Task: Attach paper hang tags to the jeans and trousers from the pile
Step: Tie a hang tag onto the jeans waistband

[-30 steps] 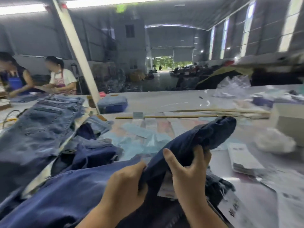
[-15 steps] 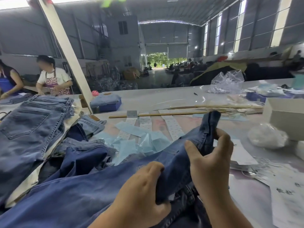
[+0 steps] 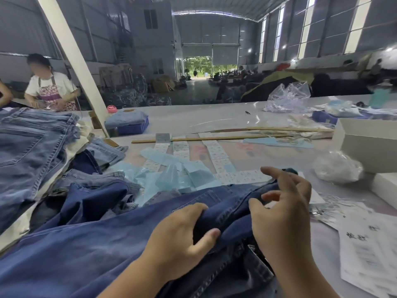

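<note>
A pair of dark blue jeans (image 3: 86,250) lies across the table in front of me, its waistband end toward the right. My left hand (image 3: 182,237) grips a fold of that denim, fingers and thumb curled round it. Just to the right, my right hand (image 3: 283,211) hovers over the waistband with fingers spread and loose, holding nothing. A stack of lighter jeans (image 3: 32,151) is piled at the left. Strips of white paper tags (image 3: 217,155) and pale blue paper (image 3: 176,175) lie on the table beyond the jeans.
A white box (image 3: 369,147) and a clear plastic bag (image 3: 337,168) sit at the right, with printed sheets (image 3: 369,254) in front. A long wooden stick (image 3: 204,138) crosses the table. A blue basket (image 3: 131,125) stands near a slanted post (image 3: 73,61). A person (image 3: 49,84) works at the far left.
The jeans' waistband end, held up before, now lies on the table. My right hand has let go of it and opened. My left hand keeps its grip.
</note>
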Action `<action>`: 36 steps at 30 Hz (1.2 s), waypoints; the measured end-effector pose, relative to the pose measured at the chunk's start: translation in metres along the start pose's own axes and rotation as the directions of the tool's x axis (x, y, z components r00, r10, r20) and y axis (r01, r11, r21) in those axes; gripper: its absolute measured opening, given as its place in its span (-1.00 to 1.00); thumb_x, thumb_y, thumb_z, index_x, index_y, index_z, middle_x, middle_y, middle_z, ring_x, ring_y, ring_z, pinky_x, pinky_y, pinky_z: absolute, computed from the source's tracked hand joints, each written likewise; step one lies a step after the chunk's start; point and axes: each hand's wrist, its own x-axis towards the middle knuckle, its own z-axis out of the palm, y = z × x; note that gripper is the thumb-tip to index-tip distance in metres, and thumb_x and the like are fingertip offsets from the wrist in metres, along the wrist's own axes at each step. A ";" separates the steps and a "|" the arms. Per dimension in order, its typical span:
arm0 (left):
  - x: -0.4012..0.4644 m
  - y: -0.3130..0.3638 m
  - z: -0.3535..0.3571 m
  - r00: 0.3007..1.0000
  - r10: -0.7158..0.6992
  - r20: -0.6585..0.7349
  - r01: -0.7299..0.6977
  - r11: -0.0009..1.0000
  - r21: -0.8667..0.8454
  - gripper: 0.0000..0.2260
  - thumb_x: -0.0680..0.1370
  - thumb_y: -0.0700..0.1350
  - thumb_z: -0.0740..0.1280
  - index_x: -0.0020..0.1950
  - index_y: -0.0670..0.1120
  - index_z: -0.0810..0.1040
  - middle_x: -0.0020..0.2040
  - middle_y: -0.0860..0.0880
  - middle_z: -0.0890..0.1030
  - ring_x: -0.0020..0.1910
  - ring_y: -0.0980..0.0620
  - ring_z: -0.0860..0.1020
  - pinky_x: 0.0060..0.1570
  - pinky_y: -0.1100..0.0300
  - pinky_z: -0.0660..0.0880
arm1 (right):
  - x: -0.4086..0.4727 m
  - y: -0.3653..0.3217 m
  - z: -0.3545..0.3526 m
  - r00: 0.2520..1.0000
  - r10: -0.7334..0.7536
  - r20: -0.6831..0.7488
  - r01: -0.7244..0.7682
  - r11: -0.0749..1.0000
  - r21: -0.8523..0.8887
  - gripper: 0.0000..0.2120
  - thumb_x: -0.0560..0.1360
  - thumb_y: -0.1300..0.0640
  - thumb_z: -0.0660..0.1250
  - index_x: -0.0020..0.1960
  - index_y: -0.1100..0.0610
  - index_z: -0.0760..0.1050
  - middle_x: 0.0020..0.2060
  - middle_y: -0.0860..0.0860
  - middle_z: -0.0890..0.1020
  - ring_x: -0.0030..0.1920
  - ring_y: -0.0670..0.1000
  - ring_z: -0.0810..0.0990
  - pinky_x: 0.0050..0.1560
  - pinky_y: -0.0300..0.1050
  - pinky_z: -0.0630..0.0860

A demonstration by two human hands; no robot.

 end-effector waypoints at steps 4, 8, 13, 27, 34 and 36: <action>-0.009 0.005 0.006 0.999 0.039 0.027 -0.044 0.975 0.220 -0.50 0.39 0.36 0.19 0.27 0.21 0.34 0.12 0.20 0.53 0.10 0.15 0.48 0.01 0.14 0.46 | 0.002 -0.003 -0.002 0.986 0.068 0.154 -0.012 0.941 -0.337 -0.50 0.37 0.38 0.35 0.25 0.02 0.51 0.22 0.04 0.29 0.20 0.07 0.42 0.08 -0.12 0.45; -0.018 0.016 0.011 0.993 0.100 0.067 -0.116 0.942 0.314 -0.64 0.37 0.16 0.27 0.14 0.11 0.43 0.01 0.09 0.57 -0.03 0.01 0.51 -0.15 0.09 0.45 | 0.002 -0.019 0.008 0.956 0.063 0.286 0.120 0.807 -0.579 -0.42 0.36 0.08 0.44 0.36 0.01 0.42 0.38 0.09 0.24 0.35 0.17 0.16 0.34 0.21 0.29; -0.034 0.002 0.007 0.987 0.053 0.150 -0.101 0.938 0.330 -0.34 0.48 0.13 0.31 0.55 -0.03 0.29 0.38 -0.01 0.51 0.27 0.02 0.52 0.18 0.10 0.48 | -0.011 -0.048 0.063 0.700 -0.013 0.714 0.423 0.812 -0.401 -0.49 0.48 -0.16 0.25 0.39 -0.08 0.32 0.35 -0.02 0.33 0.33 0.09 0.29 0.38 0.02 0.26; -0.168 -0.113 -0.131 0.719 -0.465 -0.516 0.673 0.649 0.354 -0.88 0.47 -0.03 0.39 -0.02 0.02 0.60 -0.01 0.08 0.59 0.04 -0.04 0.54 0.10 0.01 0.45 | -0.099 -0.100 0.209 0.185 -0.262 0.947 0.655 0.751 0.080 -0.55 0.55 -0.19 0.15 0.34 0.03 0.32 0.25 0.04 0.42 0.27 0.16 0.35 0.36 0.10 0.26; -0.185 -0.143 -0.148 0.610 -0.748 -0.263 0.789 0.540 0.294 -0.32 0.36 0.50 0.13 0.35 0.15 0.44 0.30 0.18 0.51 0.30 0.08 0.45 0.29 0.11 0.37 | -0.103 -0.105 0.236 0.207 -0.280 0.937 0.633 0.769 0.090 -0.43 0.51 -0.24 0.19 0.42 0.01 0.25 0.28 0.01 0.44 0.33 0.14 0.34 0.39 0.09 0.23; -0.180 -0.147 -0.147 0.614 -0.768 -0.180 0.771 0.535 0.346 -0.16 0.24 0.58 0.08 0.40 0.17 0.38 0.35 0.18 0.48 0.34 0.08 0.43 0.31 0.11 0.36 | -0.099 -0.106 0.237 0.227 -0.279 0.933 0.640 0.765 0.073 -0.51 0.50 -0.25 0.22 0.30 0.02 0.34 0.18 0.00 0.47 0.26 0.12 0.38 0.29 0.07 0.31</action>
